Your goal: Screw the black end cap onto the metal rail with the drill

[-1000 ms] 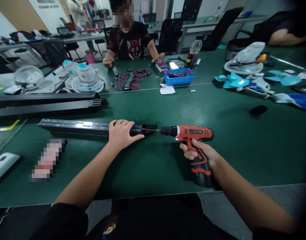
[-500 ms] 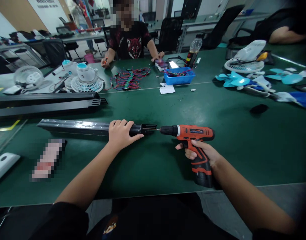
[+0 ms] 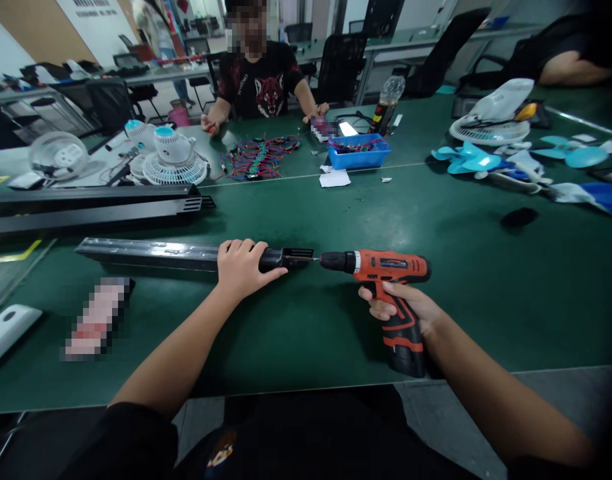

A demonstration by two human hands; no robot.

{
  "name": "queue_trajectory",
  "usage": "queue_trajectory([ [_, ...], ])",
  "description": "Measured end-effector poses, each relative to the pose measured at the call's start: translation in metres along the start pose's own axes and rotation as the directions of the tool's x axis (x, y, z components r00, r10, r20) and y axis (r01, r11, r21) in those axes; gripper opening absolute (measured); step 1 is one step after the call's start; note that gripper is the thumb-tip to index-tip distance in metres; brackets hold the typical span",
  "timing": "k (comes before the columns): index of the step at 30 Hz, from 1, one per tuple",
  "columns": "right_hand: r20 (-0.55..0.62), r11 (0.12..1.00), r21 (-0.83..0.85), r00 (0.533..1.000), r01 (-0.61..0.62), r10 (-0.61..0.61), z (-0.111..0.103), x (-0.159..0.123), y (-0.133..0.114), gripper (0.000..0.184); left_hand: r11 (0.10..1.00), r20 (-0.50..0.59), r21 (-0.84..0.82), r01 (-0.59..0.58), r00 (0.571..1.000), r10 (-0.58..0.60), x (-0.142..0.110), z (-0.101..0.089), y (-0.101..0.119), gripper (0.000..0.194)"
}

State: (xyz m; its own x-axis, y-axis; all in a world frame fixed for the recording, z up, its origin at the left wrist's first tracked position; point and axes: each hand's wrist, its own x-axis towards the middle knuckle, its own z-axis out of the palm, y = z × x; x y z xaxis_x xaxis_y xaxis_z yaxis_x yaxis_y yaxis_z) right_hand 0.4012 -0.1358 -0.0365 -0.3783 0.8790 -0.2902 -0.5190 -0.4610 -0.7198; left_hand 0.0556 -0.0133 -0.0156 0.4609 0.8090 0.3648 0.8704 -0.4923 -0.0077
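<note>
A long black bar (image 3: 146, 252) lies across the green table (image 3: 311, 333) in front of me. My left hand (image 3: 243, 267) is closed over the bar close to its right end, pressing it down. My right hand (image 3: 401, 308) grips the handle of an orange and black cordless drill (image 3: 386, 280). The drill points left and its bit sits in the slotted right end of the bar (image 3: 299, 255).
More black bars (image 3: 91, 207) lie at the left. Small fans (image 3: 173, 160), a wire bundle (image 3: 261, 158) and a blue tray (image 3: 359, 155) sit farther back before a seated person (image 3: 261, 80). Fan parts (image 3: 491, 127) fill the right. A white part (image 3: 9, 327) lies near left.
The drill's work light, lit one second ago, is off. My right forefinger lifted off the drill half a second ago and is curled back now. Bar and left hand have stayed put.
</note>
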Motion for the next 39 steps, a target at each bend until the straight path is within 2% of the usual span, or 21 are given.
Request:
queue_trajectory([
  [11,0.028,1.000,-0.015,0.999,-0.018,0.018,0.003,-0.002,-0.002,0.026,1.000,-0.038,0.008,-0.009,0.999,0.010,-0.001,0.003,-0.001,0.068],
  [19,0.046,1.000,0.003,0.999,-0.026,0.026,-0.003,0.002,-0.001,0.024,1.000,-0.028,0.007,-0.009,1.000,0.009,0.000,0.002,0.000,0.067],
  [33,0.000,0.999,0.030,1.000,-0.023,0.023,-0.002,-0.001,0.000,0.023,1.000,-0.024,-0.008,-0.001,1.000,0.001,-0.001,0.002,0.000,0.068],
  [39,-0.013,0.997,0.042,0.998,-0.059,0.060,-0.012,0.000,0.001,0.026,1.000,-0.019,0.007,-0.004,1.000,0.004,-0.001,0.001,0.000,0.068],
])
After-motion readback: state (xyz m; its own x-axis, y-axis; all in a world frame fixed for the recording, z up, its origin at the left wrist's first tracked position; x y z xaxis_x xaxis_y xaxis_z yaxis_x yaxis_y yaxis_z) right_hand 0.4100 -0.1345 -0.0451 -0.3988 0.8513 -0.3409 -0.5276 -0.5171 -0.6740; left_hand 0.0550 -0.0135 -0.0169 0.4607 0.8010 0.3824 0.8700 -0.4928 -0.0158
